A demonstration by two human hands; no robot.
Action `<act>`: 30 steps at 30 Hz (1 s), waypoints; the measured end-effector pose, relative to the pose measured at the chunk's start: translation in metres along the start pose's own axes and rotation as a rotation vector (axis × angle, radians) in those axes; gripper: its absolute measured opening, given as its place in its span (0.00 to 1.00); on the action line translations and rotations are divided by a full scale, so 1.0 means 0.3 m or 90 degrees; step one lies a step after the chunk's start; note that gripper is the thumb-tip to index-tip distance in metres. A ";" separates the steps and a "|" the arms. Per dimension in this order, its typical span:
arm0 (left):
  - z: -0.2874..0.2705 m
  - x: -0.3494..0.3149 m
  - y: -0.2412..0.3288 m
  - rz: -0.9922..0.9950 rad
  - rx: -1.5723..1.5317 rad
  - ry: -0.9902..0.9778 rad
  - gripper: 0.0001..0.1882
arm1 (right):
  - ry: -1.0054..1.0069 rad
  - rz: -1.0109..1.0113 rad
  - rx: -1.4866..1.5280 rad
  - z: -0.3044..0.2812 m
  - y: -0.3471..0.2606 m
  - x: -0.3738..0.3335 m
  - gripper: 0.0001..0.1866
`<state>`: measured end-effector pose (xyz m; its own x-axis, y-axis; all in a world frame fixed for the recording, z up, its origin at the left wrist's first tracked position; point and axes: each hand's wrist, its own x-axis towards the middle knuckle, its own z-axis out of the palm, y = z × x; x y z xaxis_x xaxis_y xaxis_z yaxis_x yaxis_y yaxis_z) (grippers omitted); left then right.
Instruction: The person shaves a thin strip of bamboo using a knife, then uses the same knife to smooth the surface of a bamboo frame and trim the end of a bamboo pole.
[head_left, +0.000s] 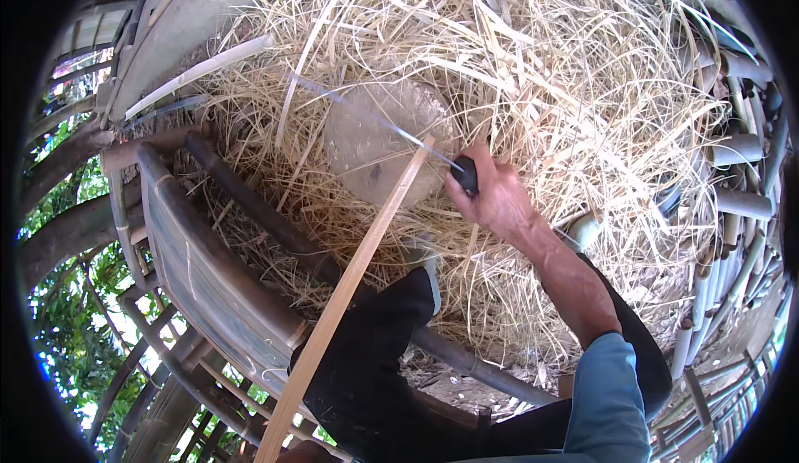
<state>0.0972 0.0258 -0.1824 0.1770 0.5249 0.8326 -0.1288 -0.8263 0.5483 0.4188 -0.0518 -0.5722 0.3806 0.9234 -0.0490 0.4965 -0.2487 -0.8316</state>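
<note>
In my right hand (493, 193) is a knife (399, 132), the fingers closed round its black handle. Its long thin blade points to the upper left, over a round wooden chopping block (358, 143), and meets or crosses the far end of a bamboo strip (358, 267); whether it has cut in cannot be told. The flat, pale strip slants down past my dark-trousered leg to the bottom edge. Beside its near end, a small brownish patch that looks like my left hand (308, 453) just enters the picture, its fingers hidden.
Pale bamboo shavings (574, 105) heap around the block. A bamboo bench or frame (225, 255) with dark poles stands at the left. Stacked bamboo poles (736, 151) line the right side. A pale pole (200, 72) lies at the upper left.
</note>
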 end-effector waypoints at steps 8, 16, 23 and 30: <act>-0.005 0.014 0.015 0.011 -0.004 0.009 0.19 | -0.127 0.077 -0.238 0.006 0.031 0.014 0.15; -0.042 0.053 0.047 -0.001 -0.010 0.010 0.19 | -0.065 0.071 -0.047 0.012 0.023 -0.044 0.17; -0.045 0.247 0.140 -0.141 -0.228 -0.025 0.21 | 0.019 -0.016 -0.075 -0.216 -0.360 0.002 0.19; -0.231 0.358 0.440 0.041 -0.423 0.123 0.24 | 0.120 -0.168 -0.194 -0.437 -0.660 -0.260 0.18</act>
<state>0.0317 -0.0126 -0.0151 -0.0191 0.5571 0.8302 -0.7142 -0.5888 0.3786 0.3931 -0.1128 -0.3312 0.3319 0.9043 0.2683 0.7924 -0.1129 -0.5995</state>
